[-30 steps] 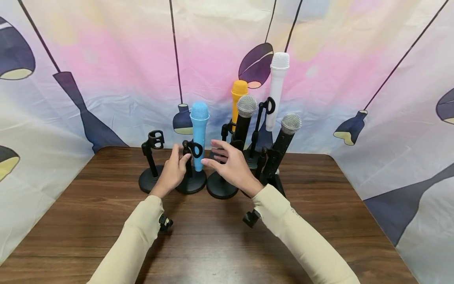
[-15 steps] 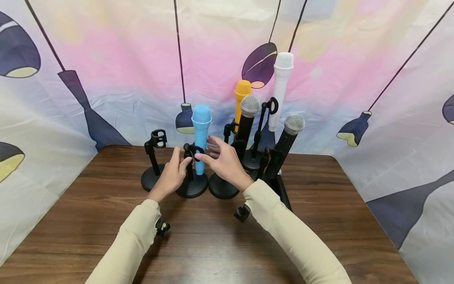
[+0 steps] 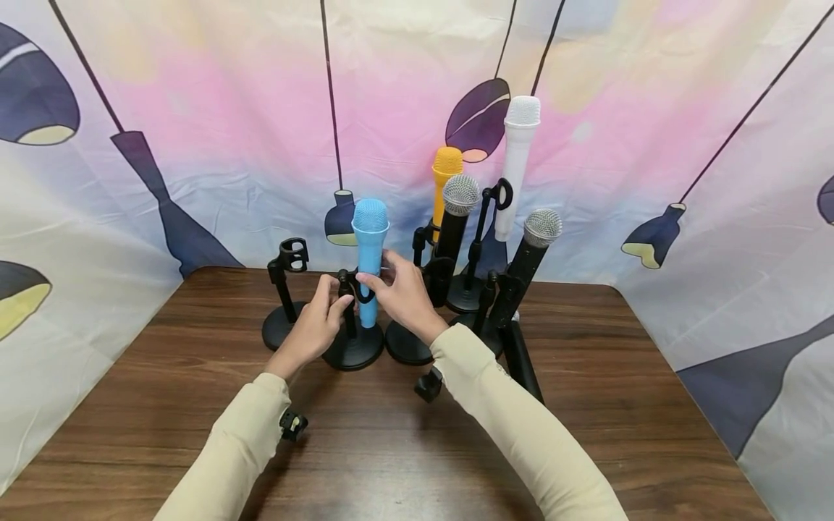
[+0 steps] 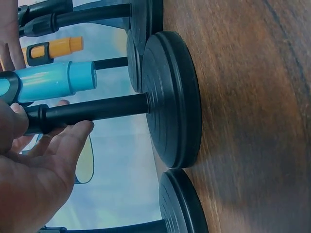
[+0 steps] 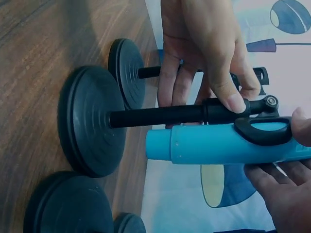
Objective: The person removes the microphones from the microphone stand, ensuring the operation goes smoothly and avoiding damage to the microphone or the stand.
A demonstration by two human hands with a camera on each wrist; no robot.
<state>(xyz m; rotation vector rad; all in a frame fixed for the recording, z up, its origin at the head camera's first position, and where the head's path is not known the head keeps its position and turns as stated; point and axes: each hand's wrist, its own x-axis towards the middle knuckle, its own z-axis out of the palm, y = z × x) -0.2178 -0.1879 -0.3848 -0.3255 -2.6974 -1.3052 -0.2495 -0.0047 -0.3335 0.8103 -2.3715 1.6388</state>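
Head camera, centre of the frame: my left hand wraps its fingers and thumb around the black upright post of a desk stand with a round black base, which sits on a brown wooden table. My right hand, just to the right, pinches the blue microphone that stands upright in that stand's black clip. Right wrist camera confirms this: the thumb sits on one side of the blue barrel and the fingers on the other, close to the clip, with the left thumb pressed on the post just beside it. Left wrist camera shows the left palm cupping the post, with the blue barrel running alongside it at the upper left of the frame.

To the left stands an empty stand with an open clip. To the right, crowded together, are a yellow microphone, a white microphone and two black microphones with silver mesh heads, one tall and one leaning at the right. Behind hangs a pastel backdrop printed with dark hanging lamps.
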